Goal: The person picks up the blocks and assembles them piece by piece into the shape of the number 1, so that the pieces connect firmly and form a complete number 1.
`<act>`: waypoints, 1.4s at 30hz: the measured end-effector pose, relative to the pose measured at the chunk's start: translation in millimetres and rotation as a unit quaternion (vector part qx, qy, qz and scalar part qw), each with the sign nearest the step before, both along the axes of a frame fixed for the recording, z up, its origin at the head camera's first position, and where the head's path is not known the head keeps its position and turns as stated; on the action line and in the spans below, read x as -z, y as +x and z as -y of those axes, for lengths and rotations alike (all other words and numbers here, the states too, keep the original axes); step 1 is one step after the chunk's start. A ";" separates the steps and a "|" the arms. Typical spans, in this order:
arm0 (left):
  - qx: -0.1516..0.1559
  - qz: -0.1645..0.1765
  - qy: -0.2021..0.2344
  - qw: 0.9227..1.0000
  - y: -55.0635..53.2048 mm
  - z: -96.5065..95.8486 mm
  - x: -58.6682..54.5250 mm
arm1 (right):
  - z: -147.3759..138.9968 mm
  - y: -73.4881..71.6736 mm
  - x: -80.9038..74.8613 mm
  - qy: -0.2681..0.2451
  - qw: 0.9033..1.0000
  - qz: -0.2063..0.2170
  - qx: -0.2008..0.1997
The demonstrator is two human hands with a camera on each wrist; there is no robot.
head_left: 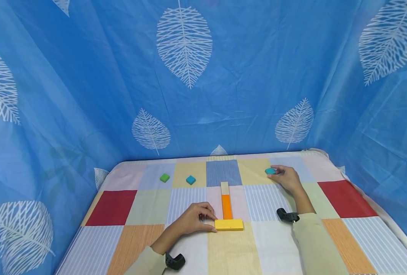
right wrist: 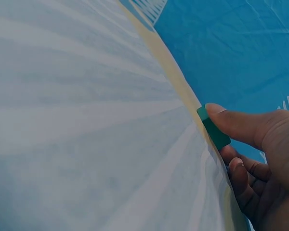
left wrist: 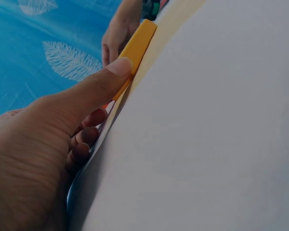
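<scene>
A yellow block [head_left: 229, 225] lies crosswise on the patchwork cloth, and my left hand [head_left: 195, 218] pinches its left end between thumb and fingers. Behind it an orange block [head_left: 226, 206] runs away from me, with a pale wooden block [head_left: 224, 188] at its far end; the three form an upside-down T. My right hand [head_left: 287, 178] is at the back right, its thumb and fingers pinching a small teal block [head_left: 269, 171]. In the right wrist view that teal block [right wrist: 213, 128] sits under the thumb, at the cloth's surface. The left wrist view shows the thumb on the yellow block [left wrist: 137, 57].
A small green block [head_left: 164, 177] and a blue block [head_left: 190, 180] lie at the back left of the patchwork cloth [head_left: 148, 206]. Blue curtains [head_left: 241, 76] with white leaf prints stand behind and at both sides. Each wrist wears a black band.
</scene>
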State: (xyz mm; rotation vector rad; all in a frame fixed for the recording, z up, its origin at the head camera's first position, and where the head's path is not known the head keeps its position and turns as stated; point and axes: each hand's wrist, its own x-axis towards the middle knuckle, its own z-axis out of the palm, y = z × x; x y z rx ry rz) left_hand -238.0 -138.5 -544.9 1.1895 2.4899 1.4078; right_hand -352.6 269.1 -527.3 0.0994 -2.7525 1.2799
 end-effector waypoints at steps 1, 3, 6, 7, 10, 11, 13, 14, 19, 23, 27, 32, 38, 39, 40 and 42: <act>-0.001 0.001 -0.002 1.000 -0.1 0.1 0.1 | 0.0 0.0 -0.1 0.000 1.000 0.001 0.000; -0.001 0.003 -0.005 1.000 -0.4 0.1 0.2 | 0.2 0.2 -0.2 0.002 1.000 0.000 0.001; 0.002 0.002 -0.003 1.000 -0.5 0.2 -0.3 | 0.6 0.1 -0.3 0.004 1.000 -0.002 0.002; 0.003 0.002 -0.001 1.000 -0.3 0.3 -0.7 | 0.7 0.0 -0.3 0.004 1.000 -0.003 0.002; 0.005 -0.003 0.002 1.000 -0.3 0.0 0.0 | 0.6 0.0 -0.3 0.006 1.000 -0.003 0.003; 0.005 -0.003 0.002 1.000 -0.2 -0.2 0.2 | 0.5 0.1 -0.4 0.006 1.000 -0.003 0.003; 0.004 -0.005 0.002 1.000 -0.4 -0.5 1.1 | 0.4 0.3 -0.6 0.005 1.000 -0.003 0.004; 0.003 -0.006 0.001 1.000 -0.6 -0.7 1.8 | 0.3 0.4 -0.7 0.005 1.000 -0.004 0.004; 0.003 -0.002 -0.001 1.000 0.0 -0.5 -1.7 | -0.4 -0.5 -0.3 0.004 1.000 -0.005 0.003; 0.000 0.001 -0.002 1.000 0.4 -0.2 -2.3 | -0.3 -0.7 0.0 0.002 1.000 -0.007 0.003; -0.004 0.003 -0.002 1.000 2.0 -1.2 -1.3 | 0.8 0.5 0.0 -0.001 1.000 -0.008 0.006; -0.005 0.007 0.001 1.000 9.9 -3.5 -13.7 | 2.0 0.0 0.1 -0.003 1.000 -0.015 0.014; -0.001 0.009 0.004 1.000 12.9 -3.0 -24.5 | 3.3 -1.4 -2.6 -0.019 0.999 -0.018 0.023; 0.000 0.009 0.003 1.000 10.3 -2.0 -20.2 | 3.7 -1.5 -3.5 -0.022 0.999 -0.017 0.022; 0.001 0.009 0.001 1.000 7.3 -1.0 -15.3 | 4.3 -1.4 -4.6 -0.027 0.999 -0.017 0.020; 0.003 0.010 -0.003 1.000 2.7 0.9 -6.2 | 5.7 -0.8 -6.4 -0.039 0.999 -0.016 0.015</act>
